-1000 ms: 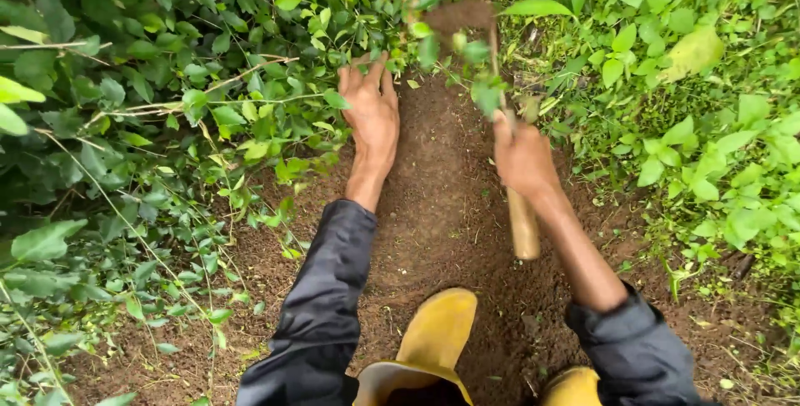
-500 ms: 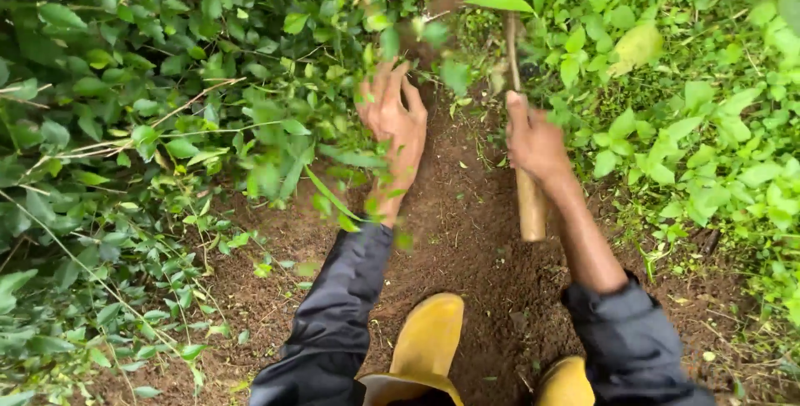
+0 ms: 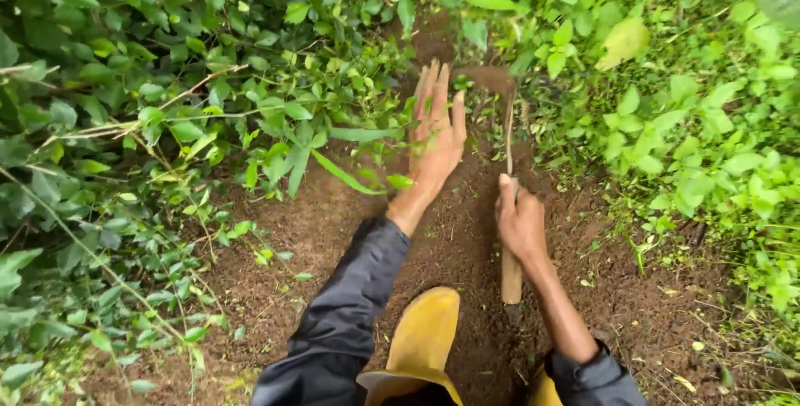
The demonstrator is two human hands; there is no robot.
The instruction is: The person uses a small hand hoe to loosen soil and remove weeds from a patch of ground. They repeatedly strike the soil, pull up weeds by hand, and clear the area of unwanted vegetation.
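Small hoe — pale wooden handle, thin metal neck, soil-caked blade down in brown earth.

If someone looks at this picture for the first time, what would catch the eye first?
Probably the two bare hands over the strip of brown soil in the middle: the left hand spread open with straight fingers, the right hand closed on the wooden handle of a small hoe. Next, the yellow boot at the bottom edge, and the thick green leaves crowding both sides.
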